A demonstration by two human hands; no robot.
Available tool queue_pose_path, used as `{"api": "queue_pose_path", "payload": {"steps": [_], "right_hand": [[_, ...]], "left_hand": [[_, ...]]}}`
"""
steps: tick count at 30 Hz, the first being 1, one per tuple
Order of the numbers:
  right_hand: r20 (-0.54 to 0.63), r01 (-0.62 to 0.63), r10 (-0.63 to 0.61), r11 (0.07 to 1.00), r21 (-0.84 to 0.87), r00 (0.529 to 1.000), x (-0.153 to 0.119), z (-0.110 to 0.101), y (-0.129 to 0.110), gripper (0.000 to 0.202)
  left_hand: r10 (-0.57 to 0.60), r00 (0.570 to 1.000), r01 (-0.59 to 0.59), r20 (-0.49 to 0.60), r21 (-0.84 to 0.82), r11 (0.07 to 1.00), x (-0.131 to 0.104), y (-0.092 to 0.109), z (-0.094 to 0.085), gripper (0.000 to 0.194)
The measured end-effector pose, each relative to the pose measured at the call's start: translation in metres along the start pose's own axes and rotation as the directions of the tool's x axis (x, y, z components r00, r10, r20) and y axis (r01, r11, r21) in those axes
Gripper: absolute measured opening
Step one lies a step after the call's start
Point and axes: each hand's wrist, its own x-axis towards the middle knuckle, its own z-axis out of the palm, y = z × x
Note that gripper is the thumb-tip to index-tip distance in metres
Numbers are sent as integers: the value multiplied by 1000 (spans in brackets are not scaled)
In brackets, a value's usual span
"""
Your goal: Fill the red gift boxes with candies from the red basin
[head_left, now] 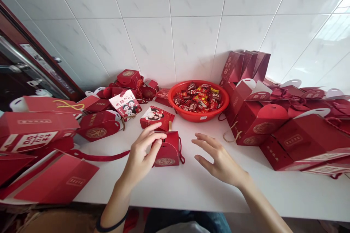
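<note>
In the middle of the white table stands a small red gift box with a gold round emblem on its front and a dark red cord at its right side. My left hand is at the box's left edge, fingers stretched over its top; whether they touch it I cannot tell. To the right of the box my right hand hovers apart from it, fingers spread, holding nothing. Just behind the box lies a red box with a cartoon couple. Farther back sits a red plastic basin filled with wrapped candies.
Red gift boxes crowd the left side, with a red ribbon trailing from them. More red boxes are stacked at the right, and tall red boxes lean near the tiled wall. The white table's front edge is close to me.
</note>
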Motion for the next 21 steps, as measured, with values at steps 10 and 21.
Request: {"api": "queue_pose_path", "payload": {"steps": [10,21], "right_hand": [[10,78,-81,986,146,997,30,28,-20,31],[-61,174,-166,861,478,984,28,16,-24,41]], "left_hand": [[-199,963,211,183,-47,976,16,-4,6,43],[-246,935,248,256,24,969,26,6,27,52]]}}
